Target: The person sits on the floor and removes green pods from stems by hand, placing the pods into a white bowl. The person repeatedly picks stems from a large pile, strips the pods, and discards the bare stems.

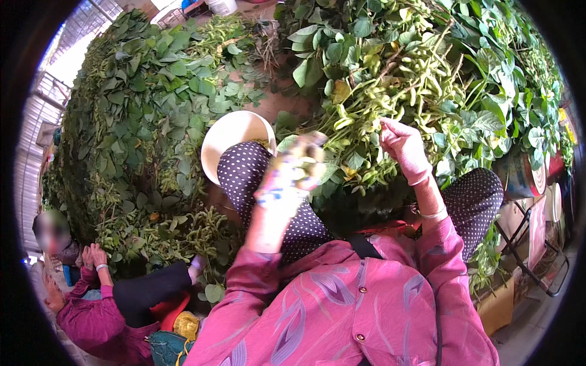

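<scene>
Motion blurs my left hand [295, 169], which wears a patterned glove and is curled around several green soybean pods [307, 162]. It is above my knee, just right of a white bucket [215, 142] whose inside is partly hidden by that knee. My right hand [405, 148], in a pale pink glove, has its fingertips pinched together on a pod at the edge of the pile. Cut soybean plants [425, 82] with plump pods, leaves and brown stems lie heaped in front of it.
A large heap of leafy stalks [151, 105] stands at the left. A co-worker [96, 297] sits at the lower left, hands raised. Near the right rim are a metal-framed folding chair [531, 247] and a round container [522, 176]. Another white bucket [222, 6] stands far back.
</scene>
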### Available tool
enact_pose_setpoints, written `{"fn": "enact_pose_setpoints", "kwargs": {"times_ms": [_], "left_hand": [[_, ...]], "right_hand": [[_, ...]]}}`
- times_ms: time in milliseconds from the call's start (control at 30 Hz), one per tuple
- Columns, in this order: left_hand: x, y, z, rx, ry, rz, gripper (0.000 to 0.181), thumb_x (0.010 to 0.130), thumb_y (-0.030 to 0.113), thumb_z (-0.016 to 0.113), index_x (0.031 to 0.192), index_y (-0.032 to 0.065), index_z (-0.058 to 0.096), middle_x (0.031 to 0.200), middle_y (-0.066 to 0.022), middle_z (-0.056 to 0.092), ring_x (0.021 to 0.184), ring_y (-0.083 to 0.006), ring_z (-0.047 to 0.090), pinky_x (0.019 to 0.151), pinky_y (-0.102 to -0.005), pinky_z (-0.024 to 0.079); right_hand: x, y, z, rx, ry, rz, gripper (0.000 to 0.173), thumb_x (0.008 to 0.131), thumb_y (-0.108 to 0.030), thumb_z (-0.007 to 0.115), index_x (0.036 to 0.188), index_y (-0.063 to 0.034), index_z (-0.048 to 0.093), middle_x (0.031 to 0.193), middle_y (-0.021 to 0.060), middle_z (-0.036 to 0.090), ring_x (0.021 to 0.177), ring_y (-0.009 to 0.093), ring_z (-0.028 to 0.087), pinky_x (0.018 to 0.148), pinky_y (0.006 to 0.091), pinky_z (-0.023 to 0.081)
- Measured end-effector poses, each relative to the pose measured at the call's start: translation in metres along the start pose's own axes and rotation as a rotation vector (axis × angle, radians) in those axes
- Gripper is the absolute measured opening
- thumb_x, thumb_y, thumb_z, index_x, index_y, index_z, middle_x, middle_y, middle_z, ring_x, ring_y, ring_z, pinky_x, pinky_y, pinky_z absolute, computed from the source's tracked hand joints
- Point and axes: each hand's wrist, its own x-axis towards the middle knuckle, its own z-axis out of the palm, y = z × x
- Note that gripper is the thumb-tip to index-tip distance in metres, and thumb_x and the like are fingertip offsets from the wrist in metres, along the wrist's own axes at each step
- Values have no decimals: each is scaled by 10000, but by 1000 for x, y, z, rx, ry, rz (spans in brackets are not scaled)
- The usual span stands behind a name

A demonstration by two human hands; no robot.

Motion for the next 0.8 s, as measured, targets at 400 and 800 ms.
{"fn": "enact_pose_setpoints", "kwargs": {"times_ms": [400, 800], "left_hand": [[76, -86, -14, -45, 225, -250, 190, 894, 151, 474, 1039, 56, 552, 744, -33, 556, 480, -76, 452, 348, -164, 311], [8, 139, -91, 337, 511, 283, 269, 863, 214, 543, 1064, 36, 530, 742, -50, 598, 435, -123, 497, 295, -219, 321]], "right_hand": [[-12, 1, 0, 31, -31, 32, 275, 827, -22, 500, 1088, 31, 569, 676, -25, 521, 536, 42, 411, 486, 184, 344], [8, -34, -11, 138, 38, 134, 260, 841, -50, 504, 1084, 16, 566, 662, -43, 488, 488, 32, 392, 436, 164, 297]]}}
